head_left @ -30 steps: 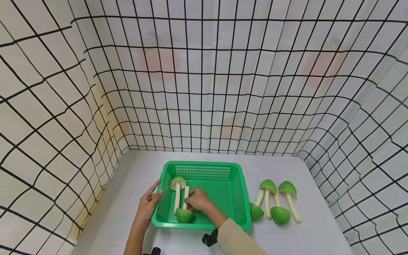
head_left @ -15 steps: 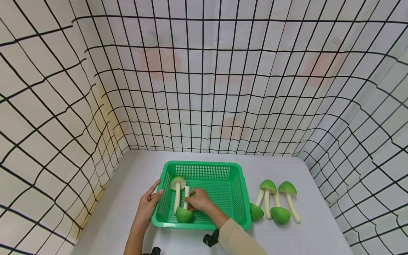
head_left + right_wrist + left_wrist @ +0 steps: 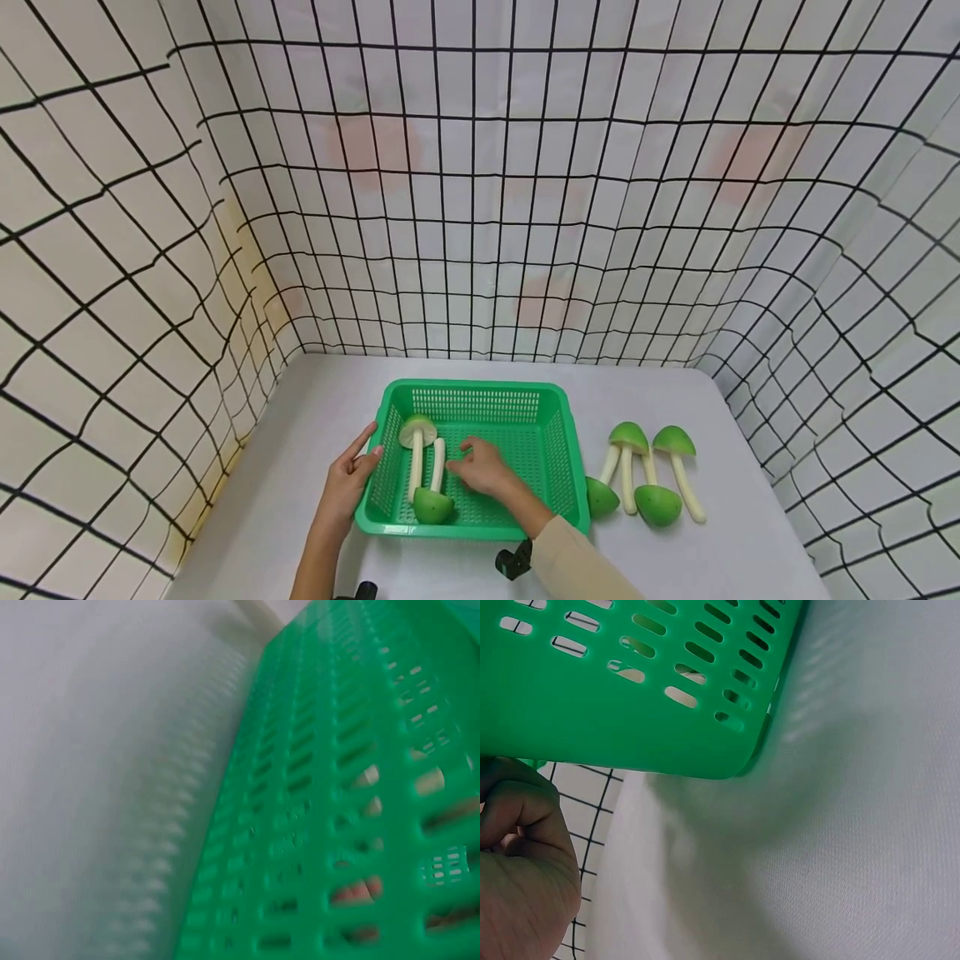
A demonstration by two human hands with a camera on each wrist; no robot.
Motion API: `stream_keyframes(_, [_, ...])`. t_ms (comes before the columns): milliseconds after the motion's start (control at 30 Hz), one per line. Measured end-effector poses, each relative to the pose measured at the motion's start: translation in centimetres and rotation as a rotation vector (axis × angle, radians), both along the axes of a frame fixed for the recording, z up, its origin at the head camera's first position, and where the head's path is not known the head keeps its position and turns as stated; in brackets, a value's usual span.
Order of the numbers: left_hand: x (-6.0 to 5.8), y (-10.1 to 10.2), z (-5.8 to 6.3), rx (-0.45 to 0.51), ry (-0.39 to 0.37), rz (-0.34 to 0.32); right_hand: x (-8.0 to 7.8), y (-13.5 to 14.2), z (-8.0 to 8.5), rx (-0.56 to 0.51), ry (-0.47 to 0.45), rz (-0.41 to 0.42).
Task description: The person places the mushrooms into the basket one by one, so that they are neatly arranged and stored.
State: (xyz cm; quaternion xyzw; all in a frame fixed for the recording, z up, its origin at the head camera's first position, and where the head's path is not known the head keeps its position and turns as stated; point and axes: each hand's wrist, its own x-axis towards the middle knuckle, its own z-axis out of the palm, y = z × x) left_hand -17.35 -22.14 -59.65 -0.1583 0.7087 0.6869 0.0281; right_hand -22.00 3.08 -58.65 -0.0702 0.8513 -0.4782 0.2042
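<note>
My left hand (image 3: 351,477) holds the left rim of a green plastic basket (image 3: 480,532), its thumb over the edge; the hand (image 3: 525,855) also shows beside the basket wall (image 3: 600,727) in the left wrist view. Inside, at the left, two toy mushrooms with green caps and white stems lie side by side: one mushroom (image 3: 417,454) has its cap at the back, the other mushroom (image 3: 433,502) has its cap at the front. My right hand (image 3: 480,467) hovers in the basket just right of the second stem, fingers loosely bent and holding nothing. In the right wrist view the slotted wall (image 3: 315,787) mostly hides it.
Several more green-capped mushrooms (image 3: 658,505) lie on the white table (image 3: 720,417), close to the basket's right side. Black wire netting (image 3: 495,208) stands around the back and both sides, with pale cloth behind it.
The right hand has let go of the second mushroom's stem and moved slightly right. That mushroom stays beside the first. The left hand has kept its place on the basket.
</note>
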Motion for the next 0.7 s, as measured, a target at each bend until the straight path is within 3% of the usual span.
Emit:
stream_keyframes(433, [0.7,-0.1,-0.4,-0.015,-0.028,0.006,-0.2,3.7,0.2,-0.002,0.121,0.005])
stream_keyframes(700, [0.1,-0.1,-0.1,-0.017,-0.012,-0.008,-0.6,6.1,0.8,-0.038,0.149,-0.025])
